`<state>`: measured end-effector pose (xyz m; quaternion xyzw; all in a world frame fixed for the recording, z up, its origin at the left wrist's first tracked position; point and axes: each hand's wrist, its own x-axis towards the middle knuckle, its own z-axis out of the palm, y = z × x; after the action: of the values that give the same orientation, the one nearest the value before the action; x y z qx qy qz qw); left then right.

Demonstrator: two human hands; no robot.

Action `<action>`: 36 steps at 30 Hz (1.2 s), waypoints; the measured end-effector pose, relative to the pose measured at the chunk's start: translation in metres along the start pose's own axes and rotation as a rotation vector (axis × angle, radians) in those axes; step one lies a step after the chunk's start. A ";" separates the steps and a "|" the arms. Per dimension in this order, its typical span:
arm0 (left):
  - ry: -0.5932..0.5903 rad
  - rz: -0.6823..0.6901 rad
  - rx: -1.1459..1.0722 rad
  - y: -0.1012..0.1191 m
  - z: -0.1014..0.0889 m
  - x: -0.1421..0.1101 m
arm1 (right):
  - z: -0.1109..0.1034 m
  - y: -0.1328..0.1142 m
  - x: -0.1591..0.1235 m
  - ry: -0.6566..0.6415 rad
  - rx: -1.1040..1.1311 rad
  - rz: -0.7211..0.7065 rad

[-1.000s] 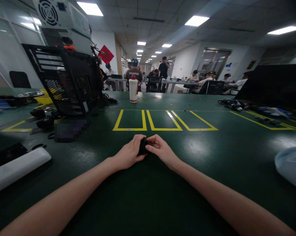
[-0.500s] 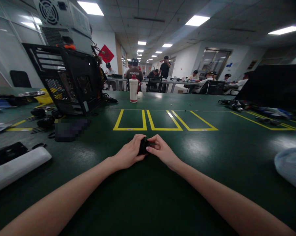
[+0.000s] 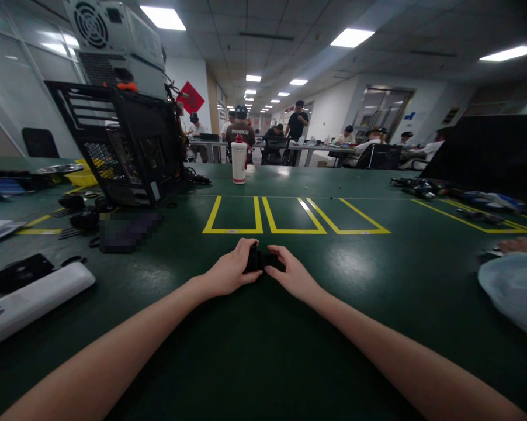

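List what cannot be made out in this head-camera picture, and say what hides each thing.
- Small black object: head view, mostly covered by the left hand and right hand gripping it; its kind cannot be told.
- Patch on the green table by the black open computer case: pixelated blur.
- Pale blue cloth: cut by the right edge.
- White flat panel: cut by the left edge.

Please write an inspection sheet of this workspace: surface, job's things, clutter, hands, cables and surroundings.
Surface: dark green table with yellow taped boxes.
Job's things: small black part, held between both hands.
Clutter: open computer case, white bottle, white bar, pale cloth.
Hands: left hand and right hand, fingers closed on the part.
Cables: bundle behind the case.
Surroundings: people at far desks.
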<state>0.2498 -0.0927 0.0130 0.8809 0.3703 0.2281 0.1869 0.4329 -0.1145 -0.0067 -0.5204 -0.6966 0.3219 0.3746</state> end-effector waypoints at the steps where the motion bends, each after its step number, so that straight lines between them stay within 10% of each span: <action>1: -0.012 -0.038 -0.014 -0.002 -0.001 0.001 | 0.000 0.000 -0.001 0.009 -0.062 -0.002; 22: 0.006 -0.177 -0.098 -0.009 0.002 0.007 | -0.020 0.010 0.002 0.046 -0.204 -0.038; 30: -0.116 -0.222 -0.149 0.036 -0.019 -0.071 | -0.056 -0.007 -0.073 -0.068 -0.207 0.088; 36: -0.064 -0.132 0.140 0.055 -0.011 -0.140 | -0.035 -0.023 -0.138 -0.139 -0.255 -0.029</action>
<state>0.1880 -0.2298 0.0124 0.8724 0.4362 0.1604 0.1513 0.4758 -0.2512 0.0052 -0.5302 -0.7636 0.2607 0.2606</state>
